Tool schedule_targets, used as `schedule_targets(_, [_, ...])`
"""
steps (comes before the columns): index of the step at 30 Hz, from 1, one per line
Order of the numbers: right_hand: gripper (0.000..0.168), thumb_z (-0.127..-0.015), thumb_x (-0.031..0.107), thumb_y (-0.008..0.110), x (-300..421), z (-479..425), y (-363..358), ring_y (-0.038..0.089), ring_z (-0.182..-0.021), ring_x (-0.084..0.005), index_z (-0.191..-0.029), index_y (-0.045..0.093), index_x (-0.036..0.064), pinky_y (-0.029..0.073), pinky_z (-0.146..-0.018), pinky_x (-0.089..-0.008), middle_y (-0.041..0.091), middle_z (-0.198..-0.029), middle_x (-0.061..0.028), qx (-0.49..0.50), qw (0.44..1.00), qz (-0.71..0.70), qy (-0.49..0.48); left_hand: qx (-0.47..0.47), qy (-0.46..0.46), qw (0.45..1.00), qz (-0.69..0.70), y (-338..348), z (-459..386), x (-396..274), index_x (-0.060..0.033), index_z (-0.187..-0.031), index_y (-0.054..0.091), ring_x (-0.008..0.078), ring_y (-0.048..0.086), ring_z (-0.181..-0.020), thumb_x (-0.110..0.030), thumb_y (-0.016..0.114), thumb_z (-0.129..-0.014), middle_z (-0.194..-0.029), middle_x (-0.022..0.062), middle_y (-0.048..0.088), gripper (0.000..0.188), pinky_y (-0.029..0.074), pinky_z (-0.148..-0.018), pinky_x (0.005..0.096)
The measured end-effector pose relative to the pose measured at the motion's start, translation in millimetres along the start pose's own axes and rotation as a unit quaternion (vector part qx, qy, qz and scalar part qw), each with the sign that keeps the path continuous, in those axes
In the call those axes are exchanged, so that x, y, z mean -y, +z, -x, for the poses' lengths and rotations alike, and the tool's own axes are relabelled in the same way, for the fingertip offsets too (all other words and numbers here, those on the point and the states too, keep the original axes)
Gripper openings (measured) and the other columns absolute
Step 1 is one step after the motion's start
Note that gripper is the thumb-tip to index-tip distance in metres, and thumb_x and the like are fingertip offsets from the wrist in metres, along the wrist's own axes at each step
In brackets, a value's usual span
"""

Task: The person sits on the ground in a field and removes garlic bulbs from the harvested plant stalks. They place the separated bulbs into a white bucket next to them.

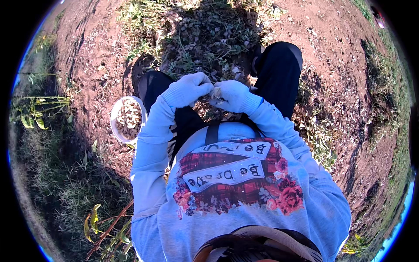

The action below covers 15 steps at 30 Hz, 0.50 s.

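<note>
Both my hands wear white knitted gloves and meet in front of my lap, between my knees. My left hand [191,88] has its thumb and fingers bent in towards the right hand's fingertips; whether something is pinched there is hidden. In my curled right hand [235,96] sits a small pale-tan thing [216,93], which looks like a peanut pod. A white plastic bucket [114,127] stands on the soil by my left knee, holding many unshelled peanuts [128,118]. Beyond my hands lies a heap of pulled leafy plants [204,46], mostly in my shadow.
My legs in dark trousers [278,72] are bent on both sides of my hands. Reddish bare soil [95,72] with scattered debris spreads left and right. Grass and weeds [81,190] grow at the lower left. Dry plant litter [317,137] lies to the right.
</note>
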State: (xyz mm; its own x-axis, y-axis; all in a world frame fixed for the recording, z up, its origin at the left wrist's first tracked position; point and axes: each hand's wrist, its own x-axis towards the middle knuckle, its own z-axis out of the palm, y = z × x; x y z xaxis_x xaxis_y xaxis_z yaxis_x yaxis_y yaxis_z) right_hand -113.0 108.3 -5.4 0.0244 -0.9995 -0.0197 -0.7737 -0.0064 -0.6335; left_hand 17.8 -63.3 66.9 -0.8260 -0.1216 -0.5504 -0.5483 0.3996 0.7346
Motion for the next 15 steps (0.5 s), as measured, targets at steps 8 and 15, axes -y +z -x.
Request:
schedule_targets(8, [0.034, -0.091, 0.038, 0.070, -8, 1, 7, 0.070, -0.094, -0.0350, -0.104, 0.071, 0.008, 0.056, -0.080, -0.0427, 0.072, -0.100, -0.0158, -0.071, 0.993, -0.089, 0.000, -0.267, 0.125, 0.952, 0.081, 36, -24, 54, -0.0054, -0.124, 0.062, 0.0056, 0.056, -0.060, -0.028, 0.058, -0.101, -0.089, 0.0005, 0.065, 0.033, 0.050, -0.053, 0.0221])
schedule_targets(15, [0.038, -0.092, 0.043, 0.068, -9, 1, 8, 0.070, -0.090, -0.0361, -0.109, 0.069, 0.009, 0.056, -0.077, -0.0430, 0.070, -0.091, -0.0169, -0.058, 0.992, -0.094, 0.057, -0.317, 0.064, 0.892, 0.317, 17, -1, 23, -0.0051, -0.121, 0.061, 0.0059, 0.060, -0.061, -0.023, 0.054, -0.102, -0.090, 0.0008, 0.066, 0.027, 0.051, -0.051, 0.0206])
